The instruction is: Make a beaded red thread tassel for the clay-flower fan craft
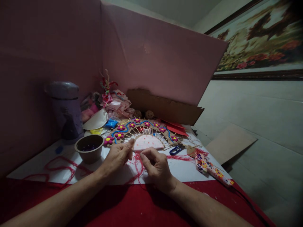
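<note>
A fan-shaped craft (146, 123) lies on white paper, its brown arch decorated with pink-and-yellow flowers and a wavy blue line. Thin sticks spread from its pale, spotted half-round centre (148, 142). My left hand (119, 155) is closed in a pinch beside the left corner of that centre; what lies between its fingertips is hidden. Just below the flat edge, my right hand (158, 167) pinches red thread (138, 167) between thumb and forefinger. Loose strands hang between the two hands and trail out to both sides.
On the left stand a brown bowl (89, 149) and a purple tumbler (67, 113). Blue thread snips (175, 150) and a flower-patterned glue gun (213, 168) with a cord lie right. Pink cloth (119, 107), a folded paper plate (97, 119) and cardboard (163, 105) are behind.
</note>
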### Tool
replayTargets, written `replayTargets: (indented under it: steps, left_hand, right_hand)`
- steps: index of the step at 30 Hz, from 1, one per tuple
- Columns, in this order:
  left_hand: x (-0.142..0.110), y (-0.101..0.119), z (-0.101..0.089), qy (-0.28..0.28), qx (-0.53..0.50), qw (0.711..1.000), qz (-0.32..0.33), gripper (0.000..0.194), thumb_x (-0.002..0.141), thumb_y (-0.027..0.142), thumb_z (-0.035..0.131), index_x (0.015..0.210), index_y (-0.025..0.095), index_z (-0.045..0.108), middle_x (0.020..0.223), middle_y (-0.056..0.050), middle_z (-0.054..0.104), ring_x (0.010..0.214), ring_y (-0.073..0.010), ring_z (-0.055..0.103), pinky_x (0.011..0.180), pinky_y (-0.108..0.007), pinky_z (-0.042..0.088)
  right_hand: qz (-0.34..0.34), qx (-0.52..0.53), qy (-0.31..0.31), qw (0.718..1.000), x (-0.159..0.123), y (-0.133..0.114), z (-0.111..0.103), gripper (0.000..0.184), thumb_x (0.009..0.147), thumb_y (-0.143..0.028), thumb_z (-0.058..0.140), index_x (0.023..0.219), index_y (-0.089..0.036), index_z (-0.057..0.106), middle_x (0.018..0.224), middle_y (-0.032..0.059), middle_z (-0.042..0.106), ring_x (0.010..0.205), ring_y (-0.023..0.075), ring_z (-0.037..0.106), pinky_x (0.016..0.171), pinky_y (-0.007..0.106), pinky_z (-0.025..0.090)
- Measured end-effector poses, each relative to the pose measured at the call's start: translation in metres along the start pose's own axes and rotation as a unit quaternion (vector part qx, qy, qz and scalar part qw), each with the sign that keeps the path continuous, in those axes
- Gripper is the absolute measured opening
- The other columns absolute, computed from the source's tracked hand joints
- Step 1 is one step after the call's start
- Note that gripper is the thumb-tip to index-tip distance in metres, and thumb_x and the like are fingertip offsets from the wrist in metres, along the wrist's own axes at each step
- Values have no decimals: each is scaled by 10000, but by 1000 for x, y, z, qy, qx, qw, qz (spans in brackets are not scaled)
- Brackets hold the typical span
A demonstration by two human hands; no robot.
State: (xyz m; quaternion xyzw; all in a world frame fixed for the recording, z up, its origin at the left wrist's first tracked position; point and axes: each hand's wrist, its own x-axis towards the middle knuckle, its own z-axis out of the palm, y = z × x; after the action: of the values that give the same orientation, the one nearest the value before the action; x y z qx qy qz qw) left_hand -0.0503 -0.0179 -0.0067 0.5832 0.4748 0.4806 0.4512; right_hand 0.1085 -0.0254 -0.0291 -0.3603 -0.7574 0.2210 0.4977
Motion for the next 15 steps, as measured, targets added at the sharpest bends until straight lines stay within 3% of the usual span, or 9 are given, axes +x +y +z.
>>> replayTargets:
  steps: [5, 7, 11, 15]
  left_hand:
    - [-1, 3, -3, 53, -36, 998, -25, 512, 780, 646, 439, 611, 170, 522, 372, 84, 277, 376, -73, 211, 392, -211, 151]
    - [-1, 2, -2, 35, -34, 999, 2, 484, 780, 635, 457, 680, 168, 536, 403, 90, 288, 393, -76, 222, 399, -206, 175]
    - [0, -4, 1, -43, 15, 996, 83, 362, 766, 514, 577, 696, 160, 558, 579, 34, 482, 540, -103, 418, 508, -211, 337]
    - [1, -5, 4, -76, 37, 992, 92, 307, 780, 437, 557, 649, 159, 556, 626, 16, 510, 609, -123, 453, 561, -226, 372]
  right_hand:
    - [9, -1, 5, 1000, 0, 2, 0, 155, 860, -263, 519, 758, -158, 571, 525, -49, 446, 451, 79, 357, 450, 212, 288]
    - [6, -4, 5, 1000, 0, 2, 0, 150, 858, -256, 522, 758, -159, 575, 528, -48, 451, 457, 80, 365, 458, 213, 294]
    - [-5, -1, -1, 1000, 1, 2, 0, 128, 851, -233, 522, 769, -157, 583, 549, -43, 468, 471, 79, 389, 473, 213, 304]
    - [-6, -2, -14, 1000, 0, 1, -1, 130, 845, -239, 522, 755, -158, 569, 538, -50, 449, 461, 77, 379, 463, 213, 291]
